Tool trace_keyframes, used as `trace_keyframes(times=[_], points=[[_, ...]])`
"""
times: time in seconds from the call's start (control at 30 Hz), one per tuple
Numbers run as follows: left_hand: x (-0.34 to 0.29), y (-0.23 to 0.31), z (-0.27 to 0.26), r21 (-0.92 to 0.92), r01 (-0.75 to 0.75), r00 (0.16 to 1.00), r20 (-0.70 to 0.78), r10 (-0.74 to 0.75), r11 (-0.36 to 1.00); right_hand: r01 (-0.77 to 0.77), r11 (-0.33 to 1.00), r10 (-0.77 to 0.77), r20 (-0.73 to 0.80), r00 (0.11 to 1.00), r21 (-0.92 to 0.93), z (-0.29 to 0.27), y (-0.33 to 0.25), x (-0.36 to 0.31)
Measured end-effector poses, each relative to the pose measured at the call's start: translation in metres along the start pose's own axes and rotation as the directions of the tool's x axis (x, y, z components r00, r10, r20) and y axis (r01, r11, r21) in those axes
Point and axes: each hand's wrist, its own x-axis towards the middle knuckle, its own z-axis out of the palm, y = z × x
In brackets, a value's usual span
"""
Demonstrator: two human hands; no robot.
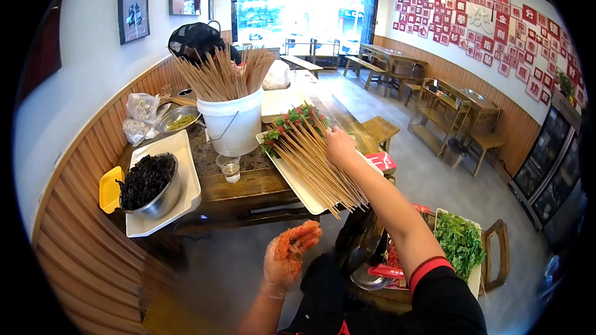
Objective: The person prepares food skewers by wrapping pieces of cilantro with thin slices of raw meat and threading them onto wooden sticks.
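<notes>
Skewers [310, 158] lie on tray [298, 189] under right hand [340, 146], which grasps them; left hand [288, 254], gloved, stays apart, loosely curled, holding nothing.

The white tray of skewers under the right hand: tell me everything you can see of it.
The white tray is a long, shallow rectangular dish, plastic or enamel by its look, lying flat on the wooden table with its near end jutting past the table edge. A thick pile of bamboo skewers lies along it, bare ends toward the person, red and green food at the far end. The right hand rests on the pile. A white bucket stands just beyond its far left corner.
</notes>
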Motion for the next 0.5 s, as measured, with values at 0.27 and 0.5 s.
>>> trace_keyframes(times=[0.27, 0.5], points=[[0.001, -0.018, 0.026, 0.057, 0.068, 0.994, 0.087, -0.073, 0.996, 0.051, 0.971, -0.002, -0.208, 0.978, 0.232, -0.070, 0.020, -0.053], [0.002, -0.065, 0.080, 0.128, 0.140, 0.961, 0.222, -0.166, 0.982, -0.214, 0.888, 0.264, -0.069, 0.962, 0.406, -0.187, 0.112, -0.223]])
